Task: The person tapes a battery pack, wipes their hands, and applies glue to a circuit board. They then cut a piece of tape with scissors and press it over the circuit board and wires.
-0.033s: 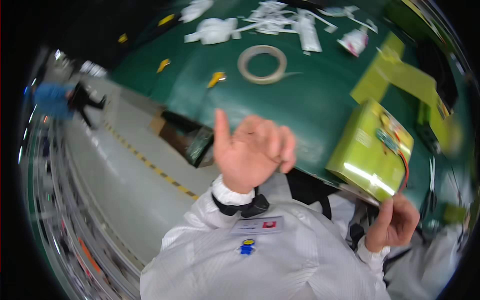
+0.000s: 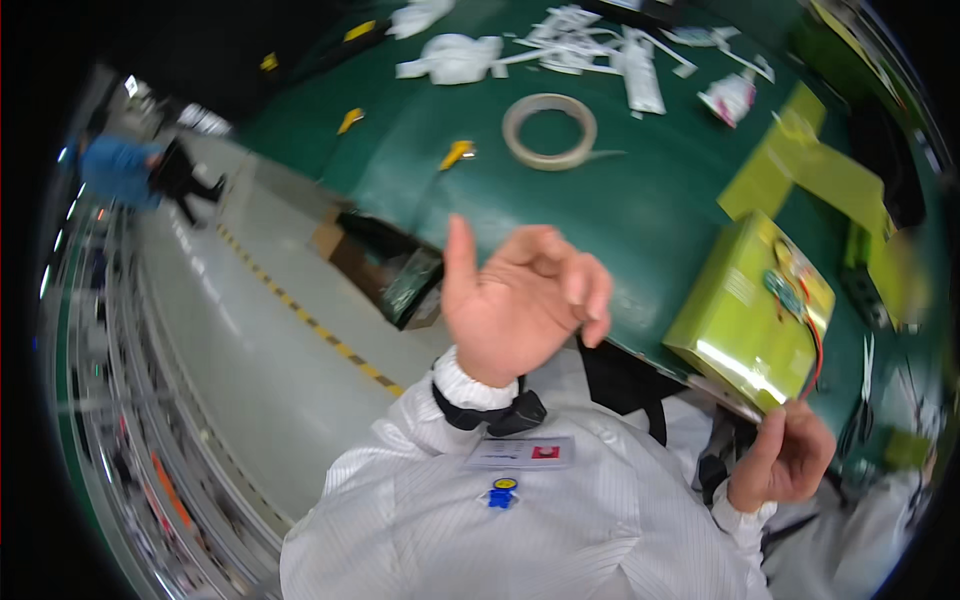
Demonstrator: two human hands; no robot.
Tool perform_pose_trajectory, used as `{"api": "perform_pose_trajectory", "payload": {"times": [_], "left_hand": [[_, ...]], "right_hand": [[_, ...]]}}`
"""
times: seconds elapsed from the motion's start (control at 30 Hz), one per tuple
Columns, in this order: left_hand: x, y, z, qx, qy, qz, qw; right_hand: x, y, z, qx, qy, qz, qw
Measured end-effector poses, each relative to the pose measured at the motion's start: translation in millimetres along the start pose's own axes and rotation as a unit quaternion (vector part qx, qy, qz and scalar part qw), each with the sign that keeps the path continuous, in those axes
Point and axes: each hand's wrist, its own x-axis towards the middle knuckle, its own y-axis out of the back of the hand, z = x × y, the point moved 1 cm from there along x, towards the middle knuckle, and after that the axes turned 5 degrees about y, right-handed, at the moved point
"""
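Observation:
My left hand (image 2: pixel 525 300) is raised palm up in front of the table edge, thumb apart and fingers loosely curled, with nothing in it. My right hand (image 2: pixel 785 455) is closed at the near corner of a yellow-green film-wrapped battery pack (image 2: pixel 735 325). Its thumb and forefinger come together there; anything between them is too small to make out. On the pack's right face are a small green circuit board (image 2: pixel 783 290) and red and black wires (image 2: pixel 818 365). The pack lies at the right of the green table (image 2: pixel 640 250), close to its front edge.
A tape roll (image 2: pixel 550 158) and yellow-handled cutter (image 2: pixel 458 154) lie on the table. White scraps (image 2: pixel 570 40) pile at the back. Yellow-green sheets (image 2: pixel 830 170) and scissors (image 2: pixel 860 410) are at right. An open carton (image 2: pixel 370 270) stands left; a person in blue (image 2: pixel 120 172) is beyond.
The view has shifted slightly, so the table's things sit a little further right in it. My left fingers look slightly less curled. My right hand stays at the pack's corner.

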Motion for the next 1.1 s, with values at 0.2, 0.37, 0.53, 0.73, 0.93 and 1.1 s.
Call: {"api": "perform_pose_trajectory", "payload": {"times": [0.2,0.37,0.53,0.73,0.93,1.1], "left_hand": [[-19.6,-18.8,-10.6,-0.043,-0.019,0.004,0.999],[-25.0,-18.1,-7.5,0.389,0.013,0.187,0.902],[-1.6,-30.9,-31.0,0.711,-0.071,0.124,0.689],[27.2,-21.9,-65.2,0.736,-0.098,-0.006,0.670],[20.3,2.4,-67.4,0.667,-0.117,0.012,0.736],[23.4,-0.1,-66.5,0.673,-0.135,-0.006,0.727]], "right_hand": [[-12.6,0.5,12.2,0.078,0.041,-0.058,0.994],[-0.8,-2.4,8.0,-0.009,0.075,-0.034,0.997],[22.0,-2.0,5.7,-0.024,0.008,-0.023,0.999],[40.2,3.7,12.1,-0.181,-0.017,-0.029,0.983],[63.5,-12.9,16.5,-0.239,0.008,-0.126,0.963],[75.4,-23.8,16.3,-0.313,-0.018,-0.186,0.931]]}}
